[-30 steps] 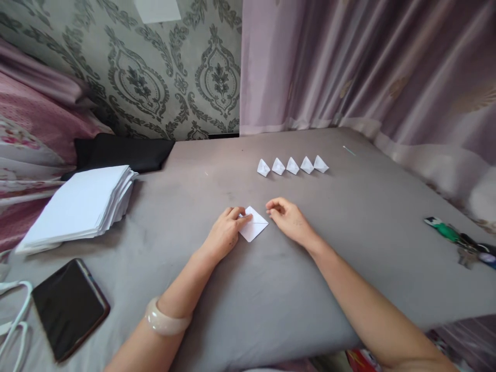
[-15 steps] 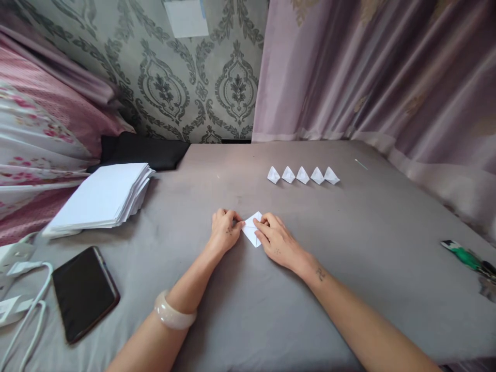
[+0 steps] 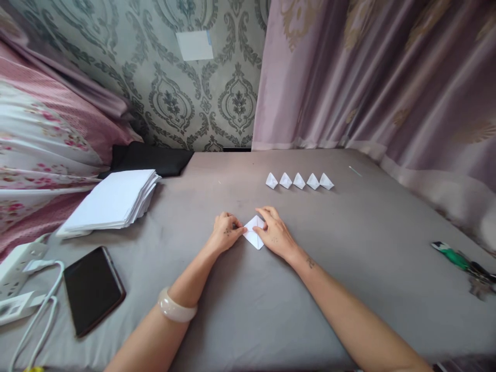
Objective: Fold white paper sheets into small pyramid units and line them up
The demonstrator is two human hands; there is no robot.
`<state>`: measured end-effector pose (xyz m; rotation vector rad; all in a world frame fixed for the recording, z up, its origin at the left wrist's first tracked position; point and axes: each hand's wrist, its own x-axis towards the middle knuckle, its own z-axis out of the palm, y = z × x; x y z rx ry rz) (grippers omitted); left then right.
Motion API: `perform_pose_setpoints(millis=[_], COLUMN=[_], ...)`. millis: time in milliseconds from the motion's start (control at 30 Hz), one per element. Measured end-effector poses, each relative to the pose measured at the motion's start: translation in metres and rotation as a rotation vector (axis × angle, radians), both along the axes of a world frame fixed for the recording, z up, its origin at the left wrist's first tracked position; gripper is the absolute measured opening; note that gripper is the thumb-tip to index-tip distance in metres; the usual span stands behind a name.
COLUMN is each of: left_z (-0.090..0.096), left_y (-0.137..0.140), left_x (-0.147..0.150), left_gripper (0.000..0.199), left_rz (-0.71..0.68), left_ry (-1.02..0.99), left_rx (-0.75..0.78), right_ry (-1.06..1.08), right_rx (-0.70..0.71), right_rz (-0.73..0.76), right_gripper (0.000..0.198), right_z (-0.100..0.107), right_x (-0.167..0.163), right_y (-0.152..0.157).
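A small white folded paper (image 3: 253,238), turned like a diamond with creases across it, lies flat on the grey cloth. My left hand (image 3: 227,230) pinches its left corner between thumb and curled fingers. Over the paper's right side is my right hand (image 3: 277,231); its thumb rests on the paper and its forefinger is lifted away, leaving a gap between them. Part of the paper's right edge is hidden by this hand. Beyond the hands, several white folded paper boats (image 3: 298,181) stand in a row.
A stack of white paper (image 3: 112,199) lies at the left, near a black folded item (image 3: 151,158). Closer in are a phone (image 3: 93,290) and a white power strip (image 3: 21,266) with cables. Keys with a green tag (image 3: 455,257) lie far right, and a thin white stick (image 3: 354,170) at the back.
My right forefinger has lifted off the paper and opened away from the thumb. My left hand keeps its pinch on the left corner. The camera view has tilted up slightly.
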<state>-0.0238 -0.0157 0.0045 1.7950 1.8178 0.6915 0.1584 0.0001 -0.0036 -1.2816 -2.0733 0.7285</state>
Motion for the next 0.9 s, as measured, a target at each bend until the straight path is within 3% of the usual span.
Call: perform_pose_setpoints(millis=[167,333,467,667,800,900], left_z=[-0.002,-0.004,-0.007,0.003,0.013,0.017], left_y=[-0.007,-0.011,-0.010,-0.014,-0.014,-0.014], left_x=[-0.001,0.000,0.001,0.003,0.007,0.011], left_gripper=[0.014,0.032,0.030,0.033,0.035,0.043], left_rz=[-0.100,-0.136,-0.146,-0.155,-0.054,0.057], left_ry=[-0.162,-0.266,-0.321,-0.441,-0.612,-0.803], left_rx=[-0.046,-0.041,-0.106,-0.089,0.045,0.073], right_ry=[0.005,-0.004,0.009,0.079,0.323,0.630], right_rx=[-0.048,-0.064,-0.078,-0.175,-0.315,-0.454], right_rz=[0.044,0.058,0.084,0.043,0.008,-0.052], right_gripper=[0.055,0.054,0.056,0.050,0.023,0.021], right_z=[0.001,0.002,0.003,0.010,0.021,0.028], right_x=[0.004,0.004,0.005,0.009,0.011,0.011], right_y=[0.002,0.002,0.001,0.004,0.005,0.003])
